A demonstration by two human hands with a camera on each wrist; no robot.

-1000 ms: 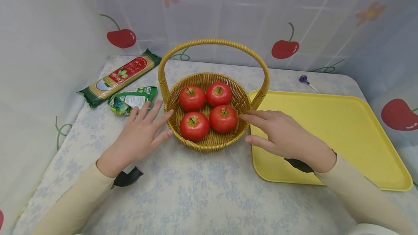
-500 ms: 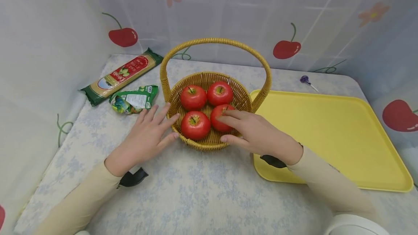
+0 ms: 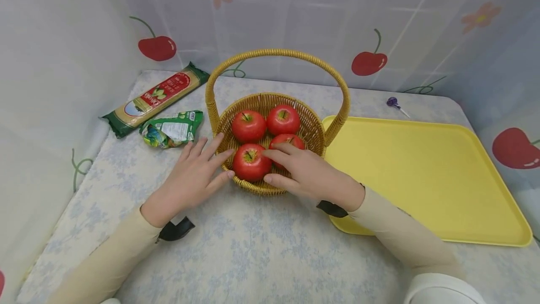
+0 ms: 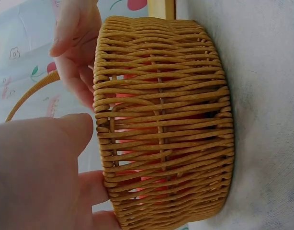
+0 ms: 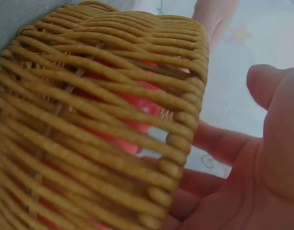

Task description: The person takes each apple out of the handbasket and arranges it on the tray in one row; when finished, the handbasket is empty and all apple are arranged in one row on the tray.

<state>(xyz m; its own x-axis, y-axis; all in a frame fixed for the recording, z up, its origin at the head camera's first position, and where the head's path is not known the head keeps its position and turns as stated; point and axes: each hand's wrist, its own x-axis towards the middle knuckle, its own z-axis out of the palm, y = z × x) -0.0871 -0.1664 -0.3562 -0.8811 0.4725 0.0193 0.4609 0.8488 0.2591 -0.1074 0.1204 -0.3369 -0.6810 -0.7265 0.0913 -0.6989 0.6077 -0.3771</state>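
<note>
A golden wicker basket (image 3: 259, 190) with a tall arched handle holds several red apples. My left hand (image 3: 185, 182) lies at the basket's left front rim, fingers spread and its thumb near the rim. My right hand (image 3: 312, 175) reaches over the right front rim, its fingers loosely extended above the right-hand apple (image 3: 297, 141), partly covering it. Those fingertips come to the right side of the front apple (image 3: 251, 165); whether they touch it cannot be told. In the right wrist view, the fingers (image 5: 219, 141) pass behind the woven wall (image 5: 113, 110).
Left of the basket lie a long pasta packet (image 3: 156, 97) and a crumpled green snack bag (image 3: 177, 128). A yellow tray (image 3: 430, 177) stands to the right, partly under the right forearm. A purple-wrapped lollipop (image 3: 394, 102) lies behind it.
My right hand has moved left from the basket's right rim to over the apples. My left hand has shifted slightly right, onto the rim area. The basket and apples look nearly unmoved.
</note>
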